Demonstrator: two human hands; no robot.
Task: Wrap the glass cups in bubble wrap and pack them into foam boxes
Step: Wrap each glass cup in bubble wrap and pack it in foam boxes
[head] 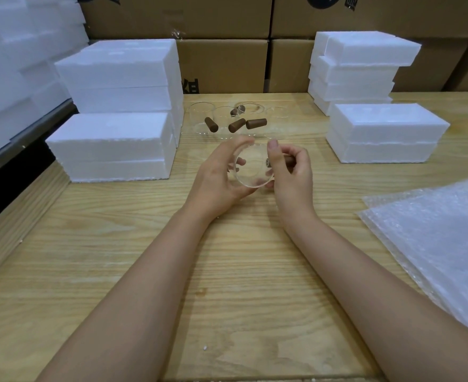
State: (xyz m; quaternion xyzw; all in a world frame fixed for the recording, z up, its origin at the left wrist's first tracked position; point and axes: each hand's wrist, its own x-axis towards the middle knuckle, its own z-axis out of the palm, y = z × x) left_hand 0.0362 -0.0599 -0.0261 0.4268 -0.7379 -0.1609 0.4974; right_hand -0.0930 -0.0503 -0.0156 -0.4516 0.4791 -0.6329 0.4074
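Wooden table (pixel 144 257), cartons (pixel 221 64) stacked along the far side.

Cup (pixel 252 168) is held just above table centre, tipped on its side, one round end toward the camera; cannot tell whether mouth or base. Left hand (pixel 216 183) is curled round the glass wall. Right hand (pixel 290 175) pinches the brown handle (pixel 288 160), thumb up by the rim. Cup is bare, no wrap on it.

More cups (pixel 201 118) stand just beyond, far centre. Foam boxes (pixel 111 144) are closed, stacked far left and far right. Bubble wrap (pixel 434 238) sheets lie near right, apart from both hands.

Judgement: cup is picked up, wrapping not begun. Next move likely calls for the right hand to let go and draw a sheet over, with the left holding firm, since glass is slick.
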